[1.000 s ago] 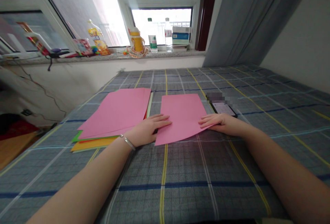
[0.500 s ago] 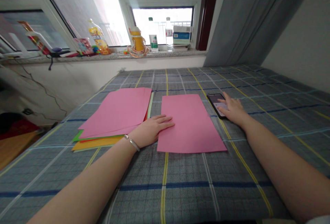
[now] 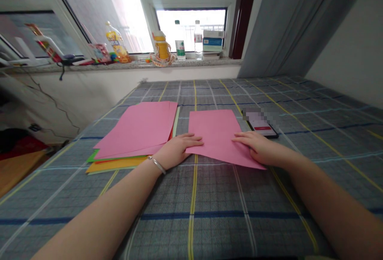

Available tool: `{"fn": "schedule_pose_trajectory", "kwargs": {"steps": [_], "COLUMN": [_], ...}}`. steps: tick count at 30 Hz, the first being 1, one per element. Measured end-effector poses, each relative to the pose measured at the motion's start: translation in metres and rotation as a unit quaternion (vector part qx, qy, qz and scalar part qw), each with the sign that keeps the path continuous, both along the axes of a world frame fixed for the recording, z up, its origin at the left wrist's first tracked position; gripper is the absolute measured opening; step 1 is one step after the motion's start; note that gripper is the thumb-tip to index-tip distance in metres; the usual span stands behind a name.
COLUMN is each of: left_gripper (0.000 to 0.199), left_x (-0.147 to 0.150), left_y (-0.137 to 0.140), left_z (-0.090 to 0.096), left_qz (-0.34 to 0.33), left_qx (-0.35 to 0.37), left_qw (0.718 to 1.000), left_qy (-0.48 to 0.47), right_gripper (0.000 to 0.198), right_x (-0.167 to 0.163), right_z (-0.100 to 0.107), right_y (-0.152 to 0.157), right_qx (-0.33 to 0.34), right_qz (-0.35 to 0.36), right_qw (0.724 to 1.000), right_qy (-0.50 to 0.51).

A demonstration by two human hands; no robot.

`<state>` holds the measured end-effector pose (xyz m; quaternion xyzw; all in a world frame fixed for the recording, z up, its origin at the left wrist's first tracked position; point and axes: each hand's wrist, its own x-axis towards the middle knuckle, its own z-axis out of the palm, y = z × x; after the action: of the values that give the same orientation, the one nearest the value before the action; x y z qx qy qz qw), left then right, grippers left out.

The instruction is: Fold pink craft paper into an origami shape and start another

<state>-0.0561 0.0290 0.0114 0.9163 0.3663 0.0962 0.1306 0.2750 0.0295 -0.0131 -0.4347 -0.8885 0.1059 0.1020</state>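
Note:
A sheet of pink paper (image 3: 212,132) lies in front of me, its near edge slanting and seemingly raised or bent. My left hand (image 3: 179,148) wears a silver bangle (image 3: 157,165) and rests on the sheet's left edge, fingers outstretched. On the right edge of the same sheet lies my right hand (image 3: 257,146), fingers extended across the paper and pointing left. Just beyond this hand is a smartphone (image 3: 261,123) with its screen lit and partly blurred. To the left of my left hand is a stack of coloured paper (image 3: 139,128), pink on top with green, orange and red edges below.
A grey plaid cloth (image 3: 221,212) covers the surface beneath everything. Along the windowsill (image 3: 134,64) stand a yellow cup (image 3: 162,48), clear bottles (image 3: 198,38), a drink bottle (image 3: 118,44) and boxes (image 3: 213,42). A grey curtain (image 3: 281,20) hangs at the right.
My right hand has moved from the smartphone onto the pink sheet's right edge. The sheet's near edge has shifted up and now slants. My left hand stays in place.

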Motion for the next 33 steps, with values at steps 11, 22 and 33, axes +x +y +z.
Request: {"fn": "schedule_pose_trajectory", "kwargs": {"steps": [11,22,33], "left_gripper": [0.036,0.051,0.035], "left_x": [0.0,0.005,0.02], "left_y": [0.006,-0.005,-0.004], "left_z": [-0.004,0.01,0.001], "left_qz": [0.073,0.205,0.259], "left_qx": [-0.069,-0.255,-0.068], "left_qw": [0.991,0.922,0.957], "left_qy": [-0.094,-0.207,-0.107], "right_gripper": [0.036,0.033,0.03], "right_x": [0.012,0.0,-0.012], "right_z": [0.006,0.022,0.015], "right_y": [0.005,-0.005,0.002], "right_qx": [0.006,-0.159,-0.209], "right_qz": [0.057,-0.139,-0.188], "right_qw": [0.994,0.962,0.944], "right_qy": [0.095,0.174,0.172]}}
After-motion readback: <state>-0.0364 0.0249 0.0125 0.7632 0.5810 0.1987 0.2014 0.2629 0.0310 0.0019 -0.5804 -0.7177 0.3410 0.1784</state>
